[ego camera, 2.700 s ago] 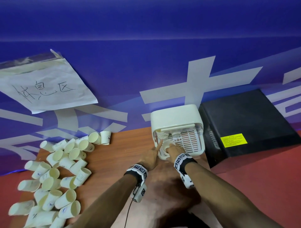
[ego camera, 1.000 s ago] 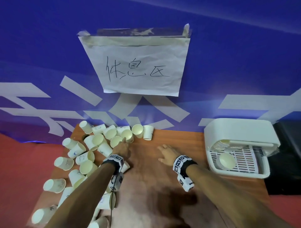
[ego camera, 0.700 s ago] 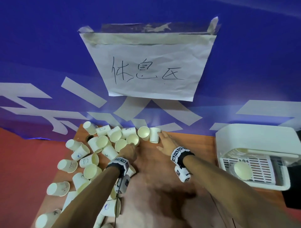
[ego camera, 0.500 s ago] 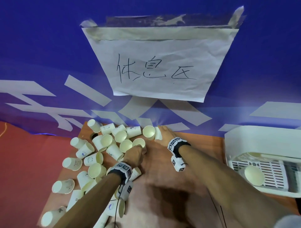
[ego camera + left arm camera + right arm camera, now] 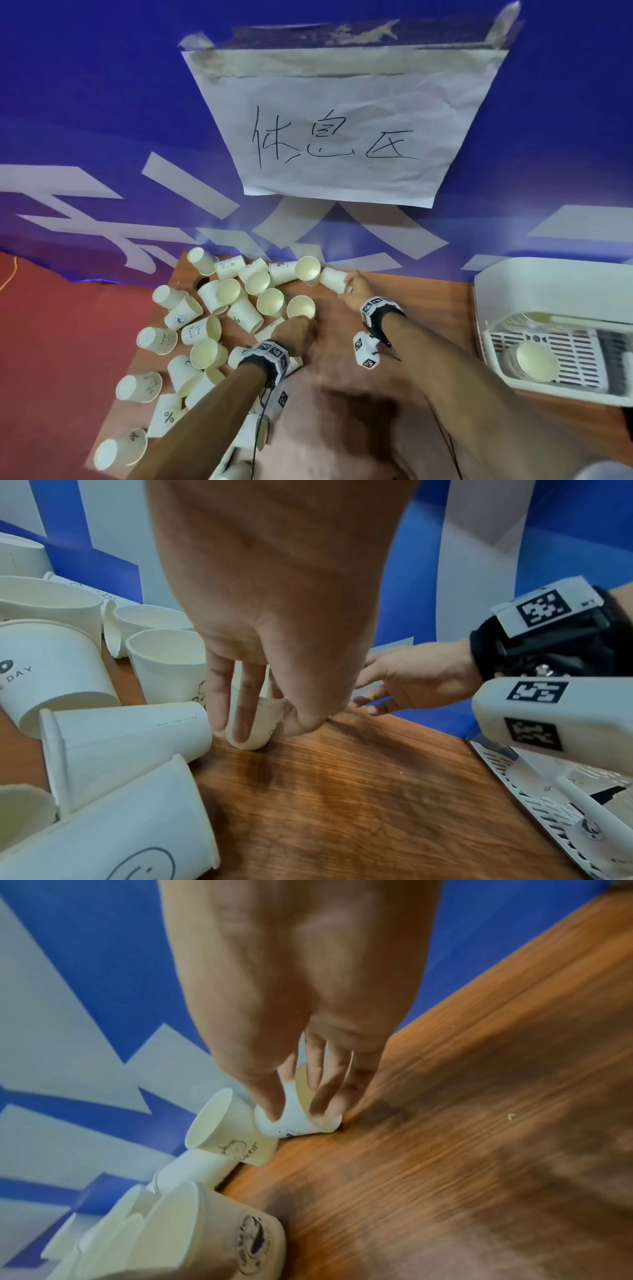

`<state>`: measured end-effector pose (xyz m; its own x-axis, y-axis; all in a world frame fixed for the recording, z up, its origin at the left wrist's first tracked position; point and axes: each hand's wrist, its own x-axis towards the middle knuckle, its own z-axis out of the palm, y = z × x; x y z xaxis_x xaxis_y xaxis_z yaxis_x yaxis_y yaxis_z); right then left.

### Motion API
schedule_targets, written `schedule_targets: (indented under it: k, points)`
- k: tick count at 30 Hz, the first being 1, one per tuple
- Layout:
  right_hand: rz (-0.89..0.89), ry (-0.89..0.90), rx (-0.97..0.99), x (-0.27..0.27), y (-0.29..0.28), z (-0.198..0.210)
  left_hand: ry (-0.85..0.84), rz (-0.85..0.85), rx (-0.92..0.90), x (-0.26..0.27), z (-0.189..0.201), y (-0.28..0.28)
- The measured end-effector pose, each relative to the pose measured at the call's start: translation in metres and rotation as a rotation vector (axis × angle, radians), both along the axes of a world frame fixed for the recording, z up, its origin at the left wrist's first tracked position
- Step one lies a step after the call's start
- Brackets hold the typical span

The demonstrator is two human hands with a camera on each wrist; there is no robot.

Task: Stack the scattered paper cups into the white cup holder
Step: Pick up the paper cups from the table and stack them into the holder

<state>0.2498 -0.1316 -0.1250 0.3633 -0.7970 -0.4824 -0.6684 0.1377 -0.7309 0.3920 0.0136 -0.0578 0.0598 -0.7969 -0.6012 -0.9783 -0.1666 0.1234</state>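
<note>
Nearest, my two forearms reach out over the wooden table (image 5: 359, 428), each wrist carrying a black strap with printed markers. Left of my left forearm, the scattered paper cups (image 5: 209, 353) lie in a loose pile, most on their sides, running from the near left corner of the table to its far edge. My left hand (image 5: 294, 334) is at the right edge of this pile; the left wrist view shows its fingers (image 5: 245, 704) and thumb curled round one small cup (image 5: 255, 723), whose base touches the table. Farther out, my right hand (image 5: 354, 291) holds a tipped cup (image 5: 334, 279) at the far edge of the table, with the thumb on the outer wall and the fingers (image 5: 316, 1074) reaching across its mouth; its base touches a neighbouring cup (image 5: 226, 1129) lying on its side. At the right edge of the table stands the white cup holder (image 5: 548, 284), with one cup (image 5: 534, 359) lying on its slotted tray. Beyond the table hangs a blue banner (image 5: 85, 102) with a taped paper sign (image 5: 342, 130).
</note>
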Motion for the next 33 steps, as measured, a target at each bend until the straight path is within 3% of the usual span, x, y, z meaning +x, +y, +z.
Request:
schedule_targets:
  k: [3, 8, 14, 19, 22, 25, 33]
  points:
    - [-0.061, -0.151, 0.295, 0.003, 0.006, 0.008, 0.05, 0.039, 0.0, -0.002, -0.002, 0.001]
    - [-0.373, -0.505, 0.693, -0.004, 0.004, 0.034, 0.06, 0.047, -0.016, -0.007, 0.005, 0.006]
    - [-0.517, -0.381, 0.416, -0.016, 0.002, 0.047, 0.07, 0.119, -0.166, -0.012, 0.016, 0.005]
    - [-0.259, -0.09, 0.021, -0.044, 0.005, 0.076, 0.094, 0.118, -0.301, -0.033, 0.04, -0.003]
    - [-0.231, -0.072, -0.119, -0.071, 0.015, 0.098, 0.13, 0.105, -0.394, -0.055, 0.056, -0.008]
    - [-0.314, -0.094, -0.193, -0.103, 0.033, 0.105, 0.145, 0.048, -0.476, -0.084, 0.064, -0.011]
    - [-0.568, -0.194, -0.165, -0.216, 0.059, 0.091, 0.175, -0.162, -0.546, -0.173, 0.079, -0.011]
